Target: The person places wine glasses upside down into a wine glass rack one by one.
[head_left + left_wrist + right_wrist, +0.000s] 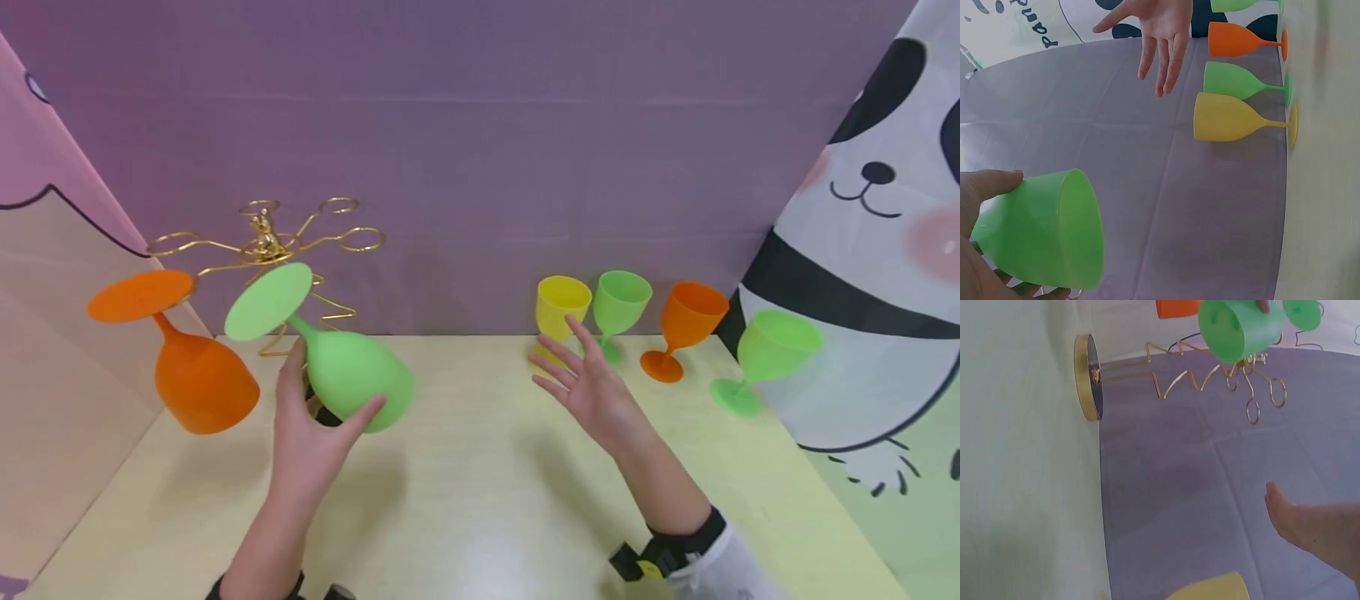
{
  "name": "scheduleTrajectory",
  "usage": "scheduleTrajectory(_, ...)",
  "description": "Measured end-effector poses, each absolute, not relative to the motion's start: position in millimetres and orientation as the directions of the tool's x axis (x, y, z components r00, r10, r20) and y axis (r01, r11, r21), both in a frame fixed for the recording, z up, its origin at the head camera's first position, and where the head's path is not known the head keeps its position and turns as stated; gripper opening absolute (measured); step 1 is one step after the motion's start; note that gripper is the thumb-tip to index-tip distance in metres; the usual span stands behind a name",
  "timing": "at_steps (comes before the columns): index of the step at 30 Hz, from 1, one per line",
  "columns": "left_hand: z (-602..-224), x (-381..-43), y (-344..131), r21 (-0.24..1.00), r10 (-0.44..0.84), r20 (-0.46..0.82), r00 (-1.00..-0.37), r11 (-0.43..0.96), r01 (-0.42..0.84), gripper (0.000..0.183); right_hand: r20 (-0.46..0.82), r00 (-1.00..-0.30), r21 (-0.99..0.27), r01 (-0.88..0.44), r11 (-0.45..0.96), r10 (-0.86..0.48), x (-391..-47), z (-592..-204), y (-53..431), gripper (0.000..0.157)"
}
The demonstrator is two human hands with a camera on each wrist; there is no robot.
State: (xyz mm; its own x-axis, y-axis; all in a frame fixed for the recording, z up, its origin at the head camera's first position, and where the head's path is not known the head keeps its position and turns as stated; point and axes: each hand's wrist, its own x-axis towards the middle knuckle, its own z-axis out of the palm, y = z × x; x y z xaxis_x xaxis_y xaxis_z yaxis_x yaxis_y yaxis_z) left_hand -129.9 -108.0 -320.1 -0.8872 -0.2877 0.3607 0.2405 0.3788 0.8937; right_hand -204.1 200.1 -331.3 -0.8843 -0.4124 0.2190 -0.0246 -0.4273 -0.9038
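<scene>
My left hand (311, 433) grips a green goblet (356, 375) by its bowl, mouth tilted down and foot up, close by a gold wire rack (267, 242). Its thumb and fingers curl round the bowl in the left wrist view. Beside it an orange goblet (202, 383) hangs upside down from the rack. Over the table's right half, my right hand (596, 396) is raised with fingers spread and nothing in it. It overlaps the yellow goblet (562, 300) in the head view, but a gap shows between them in the right wrist view.
Upright at the back right stand a green goblet (621, 302), an orange goblet (692, 312) and another green goblet (776, 346). The rack has a round base (1089, 378) on the table (465, 500). A purple backdrop (465, 167) rises behind, with a panda print (877, 275) at the right.
</scene>
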Motion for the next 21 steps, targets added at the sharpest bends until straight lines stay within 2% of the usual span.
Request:
scheduleTrajectory(4, -319, -132, -112, 0.896, -0.306, 0.352, -0.885, 0.382, 0.225, 0.100, 0.164, -0.924, -0.917, -0.014, -0.398, -0.346, -214, -322, 204, 0.073)
scheduleTrajectory(8, -318, -133, -115, 0.892, -0.319, 0.351, -0.880, 0.400, 0.211, 0.100, 0.130, -0.946, -0.920, -0.003, -0.391, -0.298, -223, -314, 208, 0.070)
scheduleTrajectory(14, -318, -137, -119, 0.886, -0.318, 0.366, -0.874, 0.407, 0.223, 0.100, 0.196, -0.927, -0.923, -0.064, -0.380, -0.320, -235, -311, 215, 0.064)
scheduleTrajectory(17, -319, -138, -122, 0.885, -0.329, 0.370, -0.869, 0.410, 0.222, 0.101, 0.252, -0.907, -0.936, -0.139, -0.324, -0.338, -242, -311, 217, 0.058)
scheduleTrajectory(21, -318, -139, -125, 0.882, -0.336, 0.379, -0.862, 0.413, 0.226, 0.100, 0.268, -0.904, -0.961, -0.224, -0.164, -0.333, -257, -310, 220, 0.063)
